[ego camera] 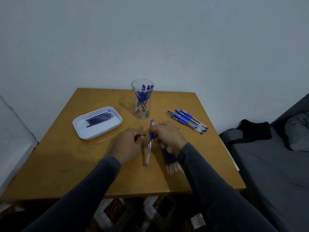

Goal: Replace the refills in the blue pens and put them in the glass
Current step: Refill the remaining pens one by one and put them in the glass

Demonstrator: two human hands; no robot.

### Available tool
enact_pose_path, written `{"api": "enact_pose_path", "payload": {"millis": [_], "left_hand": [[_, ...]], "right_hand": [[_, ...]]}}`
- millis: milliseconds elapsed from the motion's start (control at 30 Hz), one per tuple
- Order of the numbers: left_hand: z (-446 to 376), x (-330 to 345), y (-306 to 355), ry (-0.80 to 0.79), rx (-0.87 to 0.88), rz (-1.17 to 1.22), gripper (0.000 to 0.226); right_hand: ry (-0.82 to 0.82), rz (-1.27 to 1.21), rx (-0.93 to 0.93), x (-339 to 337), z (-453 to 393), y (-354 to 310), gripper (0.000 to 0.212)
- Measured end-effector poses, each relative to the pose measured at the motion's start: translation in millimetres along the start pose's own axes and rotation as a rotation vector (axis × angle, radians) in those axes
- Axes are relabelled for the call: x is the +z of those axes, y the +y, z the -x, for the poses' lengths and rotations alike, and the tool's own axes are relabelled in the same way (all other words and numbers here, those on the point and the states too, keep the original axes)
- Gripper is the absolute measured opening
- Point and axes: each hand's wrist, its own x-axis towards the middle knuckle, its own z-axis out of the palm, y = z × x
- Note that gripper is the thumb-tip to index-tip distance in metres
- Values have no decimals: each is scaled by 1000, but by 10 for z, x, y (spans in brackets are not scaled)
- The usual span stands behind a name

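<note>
My right hand (167, 137) pinches a blue pen (149, 143) just in front of the glass (142, 99). My left hand (128, 144) is beside it, fingers curled, holding nothing I can see. More pens (189, 120) lie right of the glass, and the tray (97, 123) sits left.

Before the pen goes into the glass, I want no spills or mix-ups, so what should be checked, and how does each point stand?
1. Right hand grips the capped blue pen with clear barrel: ok.
2. Left hand holds nothing: cannot tell, fingers curled.
3. Tall clear glass stands upright, with room beside the pens inside: ok.
4. New refill fitted in the held pen: cannot tell.
5. Path from pen to glass free: ok.
6. Loose blue pens and white tray of refills lie apart from the glass: ok.
</note>
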Motion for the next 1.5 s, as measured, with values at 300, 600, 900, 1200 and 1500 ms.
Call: {"api": "enact_pose_path", "payload": {"millis": [300,600,900,1200,1500], "left_hand": [[407,-190,9,-65,-106,475,10],[511,-149,-132,-56,-181,548,24],[541,-112,-79,-46,-173,479,18],[504,-146,-168,-83,-81,487,21],[456,-184,-187,-122,0,433,20]], "right_hand": [[-126,-312,29,334,108,371,8],[-56,-291,-94,408,182,505,23],[-68,-378,-103,371,174,559,25],[-67,-329,-134,366,150,594,24],[-54,-388,-181,392,187,612,15]]}}
